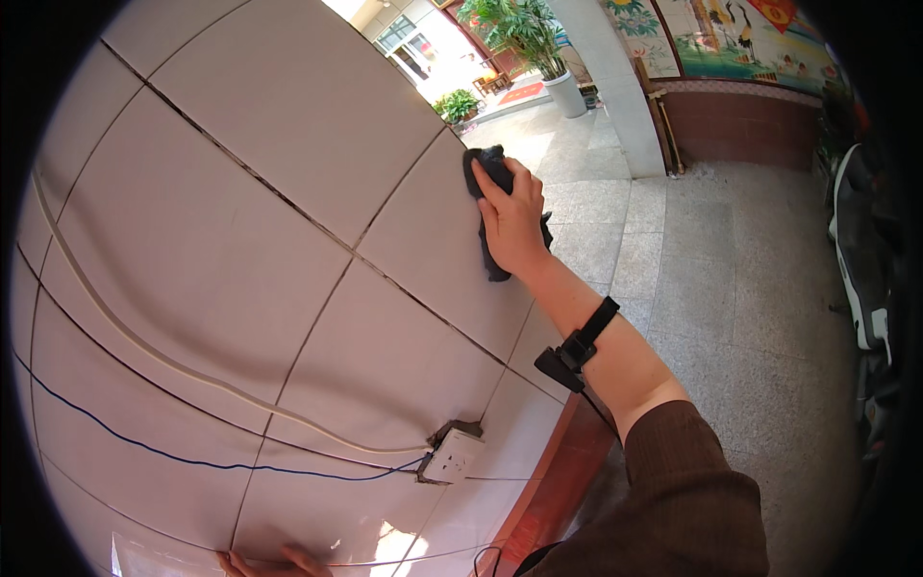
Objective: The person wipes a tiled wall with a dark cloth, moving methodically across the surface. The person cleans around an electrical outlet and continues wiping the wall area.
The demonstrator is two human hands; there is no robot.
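My right hand (513, 216) grips a dark grey cloth (492, 164) and presses it to the pale tiled wall (288, 173), near the wall's outer edge. Part of the cloth hangs below the palm. A black strap with a small device (577, 350) is around my right forearm, and a thin cable runs from it. At the bottom edge of the view, my left hand (270, 566) is at the wall tiles, mostly cut off by the frame. Its fingers look apart, and no object shows in them.
A white wall socket (453, 456) sits in a rough cut-out, with a pale cable (169, 357) and a blue cable (216, 465) reaching it. A red-brown skirting (559, 469) meets the stone floor (707, 288). Beyond are a potted plant (566, 94) and a motor scooter (862, 252).
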